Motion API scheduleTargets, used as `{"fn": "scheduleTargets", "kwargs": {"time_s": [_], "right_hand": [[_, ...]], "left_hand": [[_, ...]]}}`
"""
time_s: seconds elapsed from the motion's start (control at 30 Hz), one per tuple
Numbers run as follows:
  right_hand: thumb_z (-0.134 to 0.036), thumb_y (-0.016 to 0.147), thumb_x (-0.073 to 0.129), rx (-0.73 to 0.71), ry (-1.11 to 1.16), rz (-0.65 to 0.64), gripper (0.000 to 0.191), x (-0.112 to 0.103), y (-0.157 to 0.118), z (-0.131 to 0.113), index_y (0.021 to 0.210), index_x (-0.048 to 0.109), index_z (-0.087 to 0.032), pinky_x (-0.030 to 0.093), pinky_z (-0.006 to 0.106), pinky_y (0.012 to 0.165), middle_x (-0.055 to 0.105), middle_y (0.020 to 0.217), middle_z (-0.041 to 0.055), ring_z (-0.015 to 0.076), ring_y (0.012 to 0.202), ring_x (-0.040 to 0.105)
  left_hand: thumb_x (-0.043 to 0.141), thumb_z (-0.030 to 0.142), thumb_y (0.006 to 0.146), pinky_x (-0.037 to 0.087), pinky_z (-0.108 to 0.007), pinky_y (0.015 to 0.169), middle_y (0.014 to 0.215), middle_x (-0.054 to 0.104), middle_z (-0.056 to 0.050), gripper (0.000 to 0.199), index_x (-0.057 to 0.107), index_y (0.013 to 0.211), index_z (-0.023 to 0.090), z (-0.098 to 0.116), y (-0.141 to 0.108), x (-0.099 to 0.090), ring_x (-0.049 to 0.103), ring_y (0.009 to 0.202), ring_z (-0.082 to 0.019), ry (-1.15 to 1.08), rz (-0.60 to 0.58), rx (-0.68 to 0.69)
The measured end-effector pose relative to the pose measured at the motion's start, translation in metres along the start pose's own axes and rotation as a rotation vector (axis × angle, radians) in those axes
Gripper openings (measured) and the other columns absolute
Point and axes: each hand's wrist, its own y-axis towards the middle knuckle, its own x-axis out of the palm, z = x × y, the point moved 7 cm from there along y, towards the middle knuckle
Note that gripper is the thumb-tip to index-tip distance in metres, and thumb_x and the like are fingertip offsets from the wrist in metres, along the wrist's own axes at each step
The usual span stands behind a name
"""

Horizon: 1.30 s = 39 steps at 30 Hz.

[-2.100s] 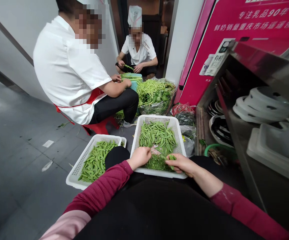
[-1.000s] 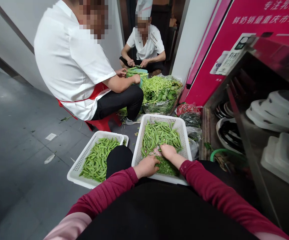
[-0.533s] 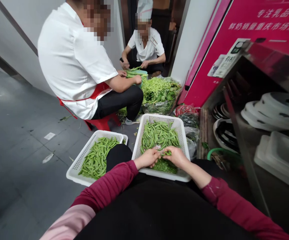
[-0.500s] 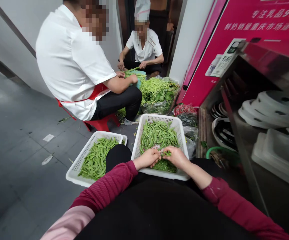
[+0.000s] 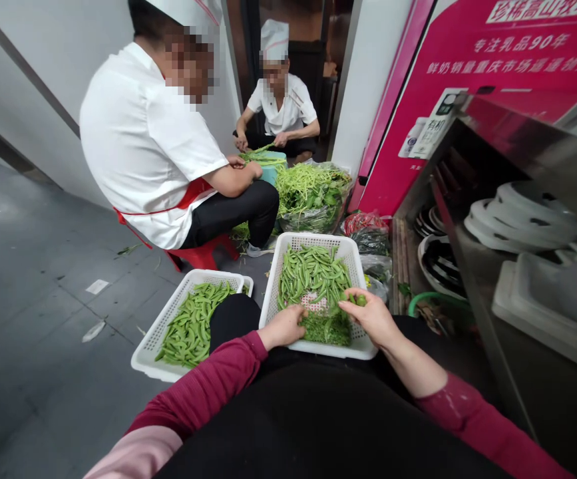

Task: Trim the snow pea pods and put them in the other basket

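A white perforated basket (image 5: 269, 279) rests in front of my lap. Green pea pods (image 5: 313, 274) fill its far part, and a heap of fine green trimmings (image 5: 325, 328) lies at its near side. My right hand (image 5: 373, 318) is over the basket's right side, its fingers curled around a few pea pods (image 5: 358, 300). At the near left of the basket, my left hand (image 5: 285, 326) has its fingers pinched together beside the trimmings; anything between them is hidden. A second white basket (image 5: 143, 346) with more pea pods (image 5: 193, 326) stands left of my knee.
A person in white (image 5: 153, 146) sits on a red stool (image 5: 205, 255) ahead left; another person (image 5: 283, 106) squats farther back. Between them and me is a big bag of green stems (image 5: 313, 189). On the right stand a metal shelf (image 5: 488, 319) with white dishes and a green-rimmed basin (image 5: 438, 297).
My hands have moved apart: the left went a little left and down, the right slightly right, keeping pea pods in its fingers. The view has shifted slightly.
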Motion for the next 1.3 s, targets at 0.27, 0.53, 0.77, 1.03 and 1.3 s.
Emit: {"fn": "scheduleTargets", "kwargs": {"time_s": [0.27,0.53,0.77,1.03,1.3], "right_hand": [[-0.043,0.068,0.061,-0.227,-0.342,-0.013,0.03,0.002,-0.001,-0.019,0.088,0.057,-0.02,0.036,0.026,0.054,0.056,0.071,0.0037,0.0174,0.063,0.051],[-0.027,0.064,0.064,-0.426,-0.638,-0.54,0.009,0.042,0.008,-0.037,0.064,0.058,-0.021,0.035,0.024,0.058,0.055,0.07,0.0001,0.0143,0.065,0.05],[-0.051,0.066,0.058,0.167,0.271,-0.048,0.034,0.002,0.036,0.034,0.068,0.044,-0.02,0.027,0.021,0.04,0.037,0.045,-0.0066,0.0083,0.039,0.033],[-0.018,0.065,0.06,-0.282,-0.784,-0.41,0.011,0.026,0.037,0.041,0.076,0.058,-0.021,0.037,0.027,0.062,0.058,0.07,0.0016,0.0182,0.069,0.052],[-0.005,0.058,0.059,-0.206,-0.918,-0.581,0.015,0.054,0.033,0.074,0.068,0.06,-0.016,0.037,0.026,0.063,0.058,0.083,0.0064,0.0191,0.073,0.055]], "left_hand": [[0.035,0.027,0.083,0.037,-0.02,0.058,0.06,0.056,-0.001,0.03,0.059,0.067,0.015,0.057,-0.002,-0.017,0.048,0.054,-0.01,0.061,-0.123,0.322],[0.041,0.025,0.079,0.035,-0.019,0.058,0.057,0.053,0.0,0.028,0.055,0.057,0.015,0.067,-0.002,-0.037,0.045,0.055,-0.009,0.035,0.042,0.392],[0.031,0.029,0.084,0.039,-0.021,0.058,0.06,0.054,-0.002,0.036,0.058,0.066,0.013,0.014,0.011,-0.012,0.05,0.058,-0.011,0.029,0.106,0.07],[0.047,0.015,0.068,0.044,-0.033,0.076,0.091,0.058,-0.012,0.026,0.062,0.089,0.016,-0.002,0.014,0.013,0.055,0.087,-0.023,0.419,-0.05,0.121],[0.041,0.021,0.075,0.045,-0.032,0.071,0.084,0.063,-0.01,0.024,0.062,0.084,0.016,-0.002,0.008,0.017,0.059,0.078,-0.022,0.427,-0.114,0.118]]}}
